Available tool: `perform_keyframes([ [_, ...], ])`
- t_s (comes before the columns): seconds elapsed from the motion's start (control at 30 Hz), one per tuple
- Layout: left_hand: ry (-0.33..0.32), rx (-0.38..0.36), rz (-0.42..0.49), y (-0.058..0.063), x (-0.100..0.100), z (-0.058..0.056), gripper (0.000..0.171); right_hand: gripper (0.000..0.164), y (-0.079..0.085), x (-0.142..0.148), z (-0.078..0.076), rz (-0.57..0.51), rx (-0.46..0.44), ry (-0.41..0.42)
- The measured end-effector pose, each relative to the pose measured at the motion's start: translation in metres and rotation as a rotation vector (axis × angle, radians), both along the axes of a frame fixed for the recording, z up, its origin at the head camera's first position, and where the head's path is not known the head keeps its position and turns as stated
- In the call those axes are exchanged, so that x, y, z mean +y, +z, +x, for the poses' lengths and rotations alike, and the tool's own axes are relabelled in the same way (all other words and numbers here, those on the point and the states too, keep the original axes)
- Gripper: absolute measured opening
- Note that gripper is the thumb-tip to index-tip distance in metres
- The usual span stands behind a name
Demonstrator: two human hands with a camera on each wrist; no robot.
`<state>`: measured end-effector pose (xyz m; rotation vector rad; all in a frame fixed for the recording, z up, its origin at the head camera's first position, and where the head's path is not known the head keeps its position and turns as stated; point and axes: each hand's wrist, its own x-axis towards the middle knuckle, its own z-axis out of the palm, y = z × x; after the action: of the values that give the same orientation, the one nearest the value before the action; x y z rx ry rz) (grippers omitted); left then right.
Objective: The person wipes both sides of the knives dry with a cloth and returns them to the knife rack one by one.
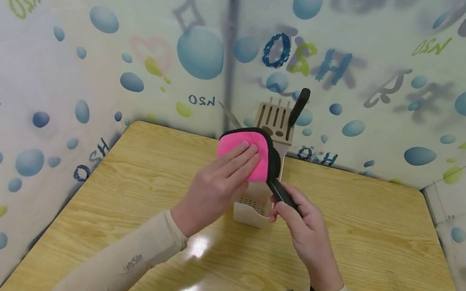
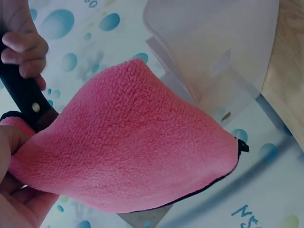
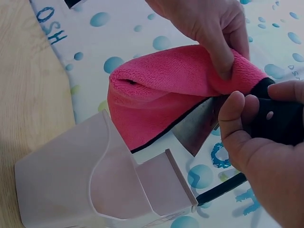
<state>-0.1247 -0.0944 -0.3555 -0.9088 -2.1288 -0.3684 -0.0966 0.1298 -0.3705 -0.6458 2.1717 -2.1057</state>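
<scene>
A pink fleecy cloth (image 1: 233, 140) with a black edge is folded over the blade of a kitchen knife (image 3: 194, 128). My left hand (image 1: 217, 189) pinches the cloth around the blade, thumb on one side and fingers on the other. The knife's black riveted handle (image 1: 283, 194) is in the grip of my right hand (image 1: 307, 228). Past the cloth's far edge, the tip of the blade (image 1: 232, 116) shows in the head view; the cloth hides much of the rest. Both hands are held above the table, in front of a beige knife holder (image 1: 251, 215).
The slotted holder stands upright near the table's back edge, partly behind the cloth. A black-handled utensil (image 1: 299, 106) sticks up from its right side. Beneath lies the wooden table (image 1: 150, 203), with patterned walls (image 1: 175, 106) at the back and sides.
</scene>
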Motion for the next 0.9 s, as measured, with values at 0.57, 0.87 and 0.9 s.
perform_keyframes([
  [0.57,-0.025,0.067,0.002,-0.001,0.004,0.006,0.051,0.032,-0.002,-0.001,-0.002,-0.041,-0.005,0.025],
  [0.87,0.01,0.016,0.098,-0.001,-0.009,-0.004,0.046,0.03,0.002,0.001,0.001,-0.049,-0.015,0.039],
  [0.9,0.008,0.014,0.112,-0.002,-0.011,-0.005,0.046,0.03,0.002,0.002,0.001,-0.049,-0.019,0.04],
])
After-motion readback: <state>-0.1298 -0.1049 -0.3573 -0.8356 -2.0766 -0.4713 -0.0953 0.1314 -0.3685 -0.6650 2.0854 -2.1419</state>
